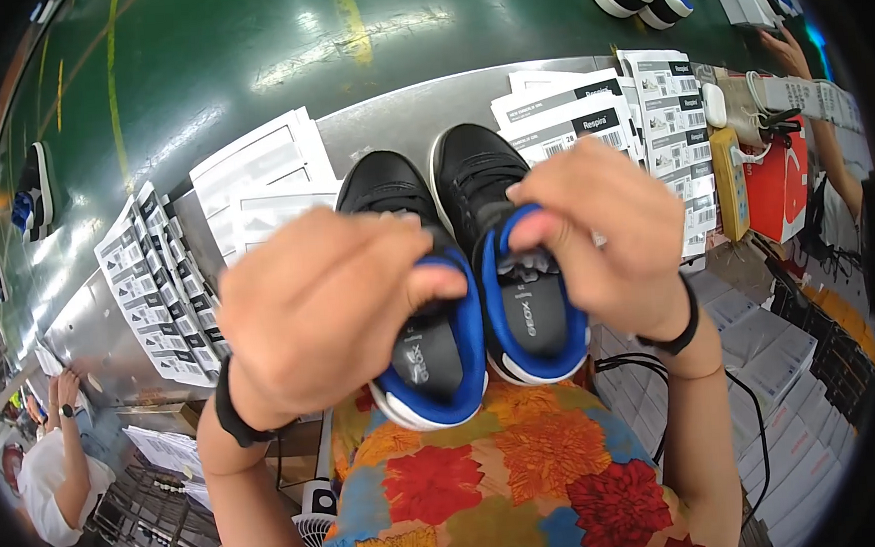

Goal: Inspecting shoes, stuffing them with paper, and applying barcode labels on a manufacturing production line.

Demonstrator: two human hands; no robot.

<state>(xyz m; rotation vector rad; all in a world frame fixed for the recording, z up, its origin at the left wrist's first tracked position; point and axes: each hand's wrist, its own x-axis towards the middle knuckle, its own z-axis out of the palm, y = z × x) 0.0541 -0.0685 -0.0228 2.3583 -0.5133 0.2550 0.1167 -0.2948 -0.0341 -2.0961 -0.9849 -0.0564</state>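
Shoes; black, blue-lined, white-soled

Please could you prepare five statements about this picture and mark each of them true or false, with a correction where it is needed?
1. The left hand is at the left shoe and the right hand is at the right shoe. True.
2. Both shoes are lined in red. False: the linings are blue.
3. Both wrists wear a black band. True.
4. The toes point toward the person's body. False: they point away from it.
5. The red box lies at the picture's left. False: the red box is at the right.
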